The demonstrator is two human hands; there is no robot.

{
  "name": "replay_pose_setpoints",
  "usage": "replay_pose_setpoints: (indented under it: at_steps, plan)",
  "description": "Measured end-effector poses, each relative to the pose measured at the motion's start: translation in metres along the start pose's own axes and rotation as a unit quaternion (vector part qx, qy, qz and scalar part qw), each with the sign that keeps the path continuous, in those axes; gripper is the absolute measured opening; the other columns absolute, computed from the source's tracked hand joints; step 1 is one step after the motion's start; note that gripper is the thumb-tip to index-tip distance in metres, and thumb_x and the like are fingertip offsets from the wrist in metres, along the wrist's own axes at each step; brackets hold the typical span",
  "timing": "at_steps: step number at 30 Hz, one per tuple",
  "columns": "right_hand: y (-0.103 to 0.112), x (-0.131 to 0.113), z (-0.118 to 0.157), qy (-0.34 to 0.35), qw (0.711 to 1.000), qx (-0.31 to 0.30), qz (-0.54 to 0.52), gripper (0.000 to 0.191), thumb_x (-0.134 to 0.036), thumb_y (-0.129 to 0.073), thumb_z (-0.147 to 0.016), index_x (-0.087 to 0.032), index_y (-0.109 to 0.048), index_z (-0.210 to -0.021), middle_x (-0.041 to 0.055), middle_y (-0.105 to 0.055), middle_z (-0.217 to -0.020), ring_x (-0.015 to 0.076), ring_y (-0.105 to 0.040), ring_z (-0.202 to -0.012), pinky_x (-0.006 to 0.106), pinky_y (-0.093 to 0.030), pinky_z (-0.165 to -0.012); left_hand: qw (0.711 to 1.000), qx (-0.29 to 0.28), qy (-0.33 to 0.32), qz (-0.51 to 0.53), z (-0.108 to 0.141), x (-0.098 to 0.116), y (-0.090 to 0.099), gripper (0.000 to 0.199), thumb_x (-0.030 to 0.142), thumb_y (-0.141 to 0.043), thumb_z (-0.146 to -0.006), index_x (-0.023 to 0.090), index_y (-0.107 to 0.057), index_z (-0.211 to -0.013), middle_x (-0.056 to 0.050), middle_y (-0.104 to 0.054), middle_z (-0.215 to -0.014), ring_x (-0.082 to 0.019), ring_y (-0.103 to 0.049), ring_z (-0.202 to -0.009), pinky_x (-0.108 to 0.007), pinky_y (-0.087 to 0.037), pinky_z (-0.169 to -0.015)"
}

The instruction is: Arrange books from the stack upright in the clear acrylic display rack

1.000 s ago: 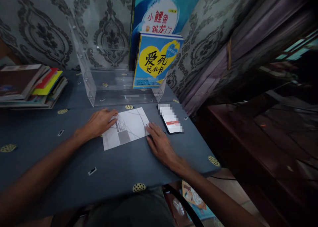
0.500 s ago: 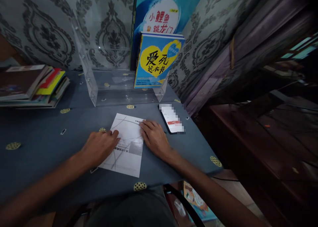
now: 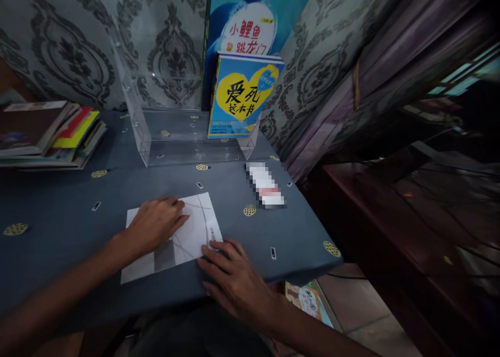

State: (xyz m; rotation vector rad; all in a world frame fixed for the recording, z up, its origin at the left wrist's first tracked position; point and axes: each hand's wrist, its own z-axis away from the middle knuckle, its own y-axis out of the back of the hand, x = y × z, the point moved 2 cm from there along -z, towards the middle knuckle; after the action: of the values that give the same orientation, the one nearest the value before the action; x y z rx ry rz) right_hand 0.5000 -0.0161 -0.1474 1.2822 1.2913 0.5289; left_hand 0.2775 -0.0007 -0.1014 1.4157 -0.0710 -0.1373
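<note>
A white printed sheet [image 3: 195, 216] lies turned at an angle on the dark cloth of the table [image 3: 164, 182]. My left hand [image 3: 156, 222] rests over its left part, fingers bent and pressed together on the paper; whether it pinches anything is hidden. At the sheet's lower right corner is my right hand [image 3: 234, 271], its fingers apart, with the fingertips touching the paper's edge. A phone [image 3: 265, 185], its screen blurred out, lies behind and to the right of the sheet.
A clear acrylic stand [image 3: 175, 151] holds a blue and yellow book [image 3: 242, 97] at the back. Stacked books [image 3: 47, 133] lie at the left. A patterned curtain [image 3: 164, 50] hangs behind. Beyond the table's right edge is dark red furniture [image 3: 375, 232].
The sheet has turned roughly a quarter turn and moved left and nearer to me. My right hand has come down toward the table's front edge; my left hand has barely moved.
</note>
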Motion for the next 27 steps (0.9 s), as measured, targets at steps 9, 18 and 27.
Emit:
replay_pose_setpoints:
  at_steps: [9,18,27]
  plan:
    - [0.009,-0.036,-0.040,0.174,0.957,-0.108,-0.205,0.031,-0.027,-0.055,-0.098,-0.018,-0.066,-0.126,0.0059,-0.075,-0.118,0.0159,-0.067,-0.110,0.028,-0.049,-0.102,0.995,0.031,-0.068,0.059,0.023,0.010,-0.006,0.029,0.023,-0.040,-0.102,0.017,-0.068,-0.101,-0.011,-0.072,-0.104,-0.025,-0.069,-0.098,-0.046,-0.051,-0.099]
    - [0.004,0.025,-0.086,-0.095,0.995,0.007,-0.036,0.035,-0.024,-0.055,-0.097,-0.009,-0.062,-0.128,0.0208,-0.057,-0.141,0.0311,-0.052,-0.133,0.051,-0.044,-0.110,0.987,0.130,0.065,0.071,0.058,-0.040,-0.061,0.045,0.039,-0.039,-0.099,0.019,-0.056,-0.135,-0.018,-0.050,-0.150,-0.038,-0.043,-0.141,-0.059,-0.041,-0.109]
    - [-0.022,0.028,-0.081,-0.060,0.998,-0.013,0.021,0.046,-0.025,-0.048,-0.100,-0.005,-0.047,-0.141,0.0271,-0.041,-0.153,0.0348,-0.031,-0.149,0.054,-0.033,-0.119,0.892,0.191,0.221,0.345,0.068,-0.079,-0.058,0.056,0.062,-0.038,-0.092,0.026,-0.046,-0.134,-0.010,-0.048,-0.149,-0.030,-0.047,-0.138,-0.043,-0.049,-0.105]
